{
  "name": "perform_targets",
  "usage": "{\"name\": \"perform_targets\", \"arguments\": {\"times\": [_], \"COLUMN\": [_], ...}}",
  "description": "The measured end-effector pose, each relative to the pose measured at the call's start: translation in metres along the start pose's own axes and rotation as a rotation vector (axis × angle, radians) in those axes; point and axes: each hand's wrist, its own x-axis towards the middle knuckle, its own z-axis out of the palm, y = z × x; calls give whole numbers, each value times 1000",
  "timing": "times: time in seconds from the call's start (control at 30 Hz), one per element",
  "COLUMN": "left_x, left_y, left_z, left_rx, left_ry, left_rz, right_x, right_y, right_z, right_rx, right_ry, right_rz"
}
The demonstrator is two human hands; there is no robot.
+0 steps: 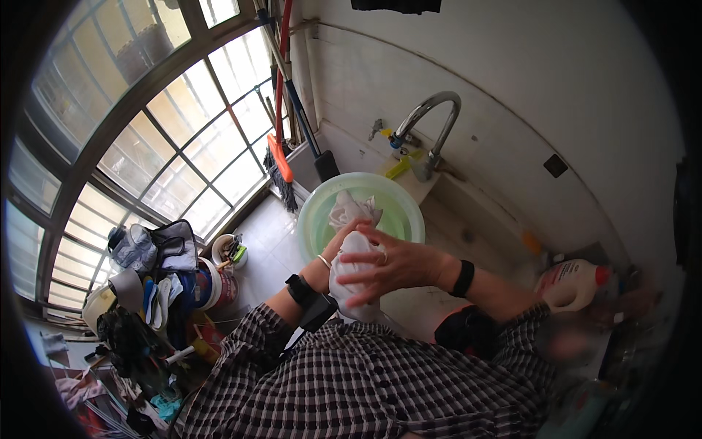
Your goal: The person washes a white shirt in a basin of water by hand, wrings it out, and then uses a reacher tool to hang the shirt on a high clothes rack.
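A wet white cloth (354, 269) is bunched up between my hands, close to my body at the near side of a pale green plastic basin (415, 211). My left hand (343, 236) is mostly behind the cloth and grips it. Across the front of the cloth lies my right hand (378, 263), its fingers spread and touching it. Another part of white cloth (351, 211) shows beyond my hands, over the basin; whether it joins the held cloth is hidden. Greenish water shows inside the basin.
A curved chrome faucet (439, 99) rises behind a sink (471, 208) at the right. A detergent bottle (570, 285) stands farther right. Mops, one with an orange head (279, 159), lean beyond the basin. Buckets (211, 285) and piled items stand at the left, below a barred window.
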Motion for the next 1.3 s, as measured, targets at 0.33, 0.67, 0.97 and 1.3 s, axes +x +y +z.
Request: {"name": "perform_targets", "arguments": {"times": [0.33,0.67,0.97,1.3], "left_x": [15,33,9,50], "left_y": [44,49,49,102], "left_z": [32,19,23,21], "left_rx": [-767,-1175,-382,774], "left_ry": [381,583,218,-644], "left_rz": [-568,-27,88,857], "right_x": [2,5,-16,9], "right_y": [-8,1,22,56], "right_z": [21,38,45,13], "right_rx": [76,1521,2159,1920], "right_ry": [226,1568,1271,274], "right_rz": [-102,1021,1167,1481]}}
